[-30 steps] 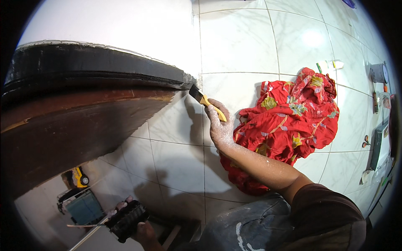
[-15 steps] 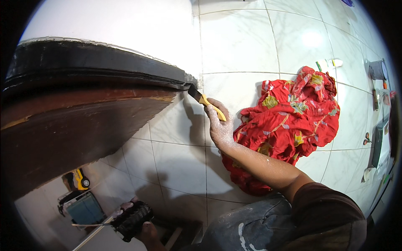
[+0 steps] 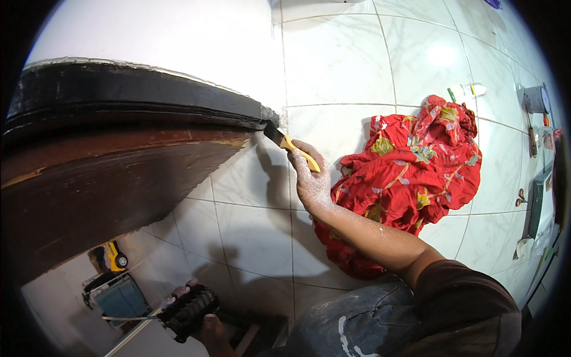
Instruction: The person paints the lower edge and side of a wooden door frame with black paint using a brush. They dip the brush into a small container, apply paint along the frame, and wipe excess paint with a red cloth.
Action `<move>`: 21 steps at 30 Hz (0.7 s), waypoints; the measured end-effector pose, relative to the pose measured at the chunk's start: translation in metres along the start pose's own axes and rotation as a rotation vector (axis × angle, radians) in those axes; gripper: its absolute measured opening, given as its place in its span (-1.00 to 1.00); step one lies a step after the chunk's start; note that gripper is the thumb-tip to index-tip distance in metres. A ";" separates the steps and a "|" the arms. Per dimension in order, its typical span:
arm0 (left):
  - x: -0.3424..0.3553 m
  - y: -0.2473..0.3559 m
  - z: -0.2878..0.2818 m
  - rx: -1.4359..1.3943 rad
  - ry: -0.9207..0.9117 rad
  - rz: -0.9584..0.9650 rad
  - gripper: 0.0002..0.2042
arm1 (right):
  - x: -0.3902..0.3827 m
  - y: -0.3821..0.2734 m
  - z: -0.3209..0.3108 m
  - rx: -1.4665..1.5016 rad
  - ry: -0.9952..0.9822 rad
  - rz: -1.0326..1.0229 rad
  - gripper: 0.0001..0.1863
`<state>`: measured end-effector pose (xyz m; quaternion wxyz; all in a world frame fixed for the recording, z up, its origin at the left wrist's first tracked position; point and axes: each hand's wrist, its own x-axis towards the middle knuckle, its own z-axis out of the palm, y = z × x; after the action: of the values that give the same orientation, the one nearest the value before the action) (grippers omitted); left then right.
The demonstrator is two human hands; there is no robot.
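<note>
My right hand (image 3: 310, 181), speckled white, grips a paintbrush with a yellow handle (image 3: 306, 159) and dark bristles. The bristles touch the end of a black painted strip (image 3: 143, 89) along the white wall (image 3: 154, 35), beside a dark brown wooden panel (image 3: 101, 184) with a rough, chipped edge. My left hand (image 3: 210, 330), low in the view, holds a black ridged plastic container (image 3: 185, 312), its fingers curled over the top and thumb below. A thin stick (image 3: 122, 318) crosses beside the container.
Crumpled red floral cloth (image 3: 404, 178) lies on white tiles (image 3: 333, 53). At right are a white bottle (image 3: 467, 92), a grey can (image 3: 536, 100), scissors (image 3: 520, 197) and a flat dark case (image 3: 538, 205). Lower left, a yellow toy vehicle (image 3: 116, 256) stands near a blue-topped object (image 3: 122, 294).
The brush in my right hand has moved slightly up and left, onto the end of the black strip. My left hand and its container have shifted a little to the right.
</note>
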<state>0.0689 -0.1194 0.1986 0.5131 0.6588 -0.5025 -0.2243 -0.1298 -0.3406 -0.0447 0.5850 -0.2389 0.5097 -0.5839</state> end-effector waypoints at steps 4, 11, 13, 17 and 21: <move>0.004 -0.003 -0.004 -0.016 -0.050 0.019 -0.09 | 0.001 -0.006 0.016 0.074 -0.029 -0.022 -0.66; -0.001 0.000 -0.004 -0.014 -0.025 0.010 -0.11 | -0.009 -0.010 0.001 -0.014 -0.021 -0.027 -0.70; -0.002 0.001 -0.002 -0.028 -0.023 -0.003 -0.12 | -0.003 0.001 0.001 0.071 0.034 0.011 -0.69; -0.002 0.001 -0.003 -0.023 -0.036 0.000 -0.12 | 0.000 -0.004 0.011 0.051 -0.028 -0.032 -0.69; -0.001 0.001 -0.004 -0.027 -0.027 0.005 -0.12 | -0.007 -0.015 0.010 0.036 -0.017 -0.072 -0.70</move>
<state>0.0710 -0.1166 0.2009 0.5157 0.6473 -0.5080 -0.2386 -0.1263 -0.3405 -0.0259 0.5720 -0.2514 0.4853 -0.6117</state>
